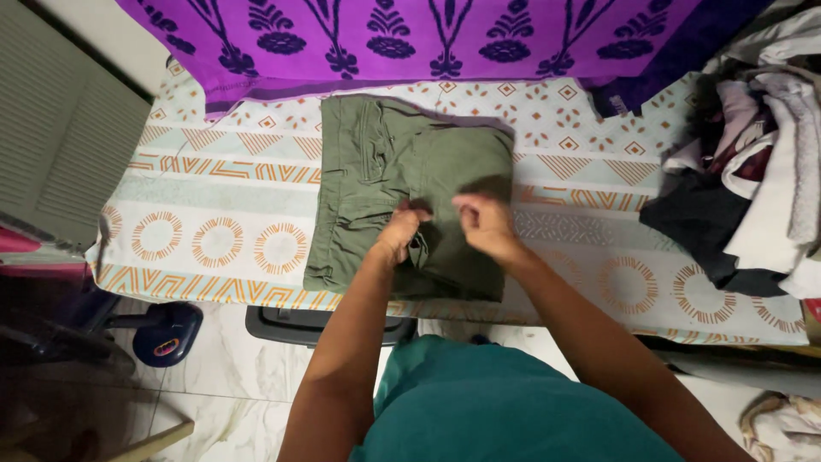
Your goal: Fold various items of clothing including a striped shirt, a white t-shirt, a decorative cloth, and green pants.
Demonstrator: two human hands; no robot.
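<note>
Your left hand [400, 231] and right hand [486, 224] rest together on folded olive-green trousers [385, 171], each grip pinching a bit of the cloth near the front edge. The trousers lie flat mid-desk [214, 205] on a patterned cover, with purple cloth [410, 34] behind them and a clothes heap [753, 154] to their right.

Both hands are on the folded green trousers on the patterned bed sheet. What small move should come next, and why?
Probably flatten the bunched cloth near the front edge. The left hand pinches a puckered bit of the folded olive-green trousers, and the right hand rests beside it on the same layer. The rest of the fold already lies fairly flat and square on the patterned sheet, so only that spot seems to need smoothing.
</note>
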